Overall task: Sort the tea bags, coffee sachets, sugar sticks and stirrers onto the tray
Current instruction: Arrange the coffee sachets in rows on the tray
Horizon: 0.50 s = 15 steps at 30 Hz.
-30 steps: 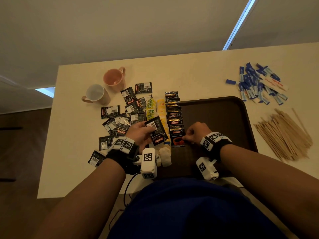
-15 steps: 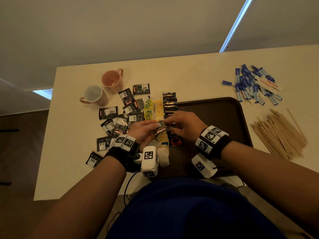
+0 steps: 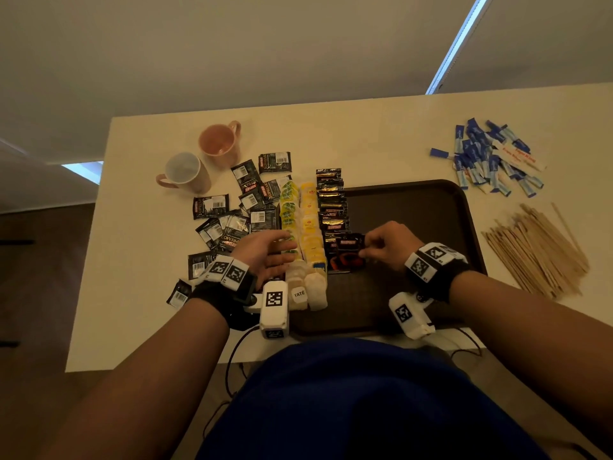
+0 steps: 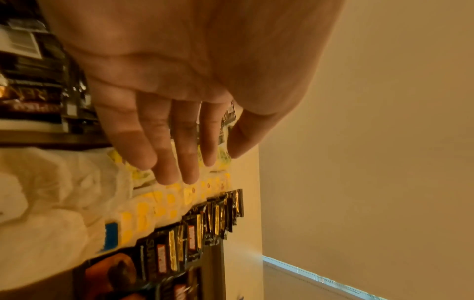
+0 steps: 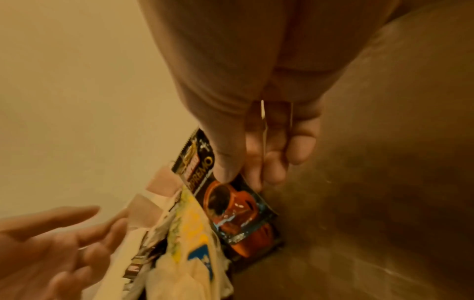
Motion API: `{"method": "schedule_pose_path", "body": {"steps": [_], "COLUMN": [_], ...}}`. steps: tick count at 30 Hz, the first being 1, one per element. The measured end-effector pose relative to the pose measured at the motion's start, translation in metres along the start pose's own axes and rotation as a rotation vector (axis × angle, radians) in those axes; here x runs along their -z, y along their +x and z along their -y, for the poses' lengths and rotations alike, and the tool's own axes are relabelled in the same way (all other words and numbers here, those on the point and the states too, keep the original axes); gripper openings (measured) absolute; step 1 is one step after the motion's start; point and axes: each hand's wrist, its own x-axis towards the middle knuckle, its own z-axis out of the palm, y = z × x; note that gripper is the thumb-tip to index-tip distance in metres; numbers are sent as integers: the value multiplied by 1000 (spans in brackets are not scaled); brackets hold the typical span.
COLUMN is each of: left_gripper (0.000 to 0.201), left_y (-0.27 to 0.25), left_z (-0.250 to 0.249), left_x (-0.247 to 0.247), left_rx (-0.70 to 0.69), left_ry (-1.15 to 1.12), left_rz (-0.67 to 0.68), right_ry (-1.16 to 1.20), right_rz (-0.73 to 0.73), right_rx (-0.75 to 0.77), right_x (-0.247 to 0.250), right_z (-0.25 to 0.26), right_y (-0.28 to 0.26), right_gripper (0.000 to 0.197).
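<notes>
Coffee sachet (image 3: 349, 249) passed over: right hand (image 3: 388, 245) now pinches it above tray (image 3: 414, 207) row; left hand (image 3: 265, 252) released, fingers relaxed.

I see glossy foil on the coffee sachet (image 5: 238, 205) my right hand (image 3: 389, 245) pinches. The tea bags (image 3: 310, 224) look like soft matt paper. The tray (image 3: 414, 207) is dark, smooth plastic with a dull sheen. The stirrers (image 3: 537, 247) are pale bare wood, the sugar sticks (image 3: 491, 157) paper, the worktop (image 3: 331, 134) smooth and matt.
</notes>
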Motion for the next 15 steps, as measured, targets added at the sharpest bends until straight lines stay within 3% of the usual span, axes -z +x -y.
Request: {"method": "schedule_pose_path", "body": {"steps": [5,15], "left_gripper": [16,21], "left_y": [-2,-1], "left_z": [8,24], "left_x": [24,85], "left_rx": [-5,-11], "left_ry": [15,-52], "left_rz": [-80,-216], "right_ry": [16,18], "right_rz": [86,-23], "right_rx": [-119,-198], "right_x": [-27,-43], "right_z": [-17,-15], "right_y": [6,15], "right_gripper": [10,12]}}
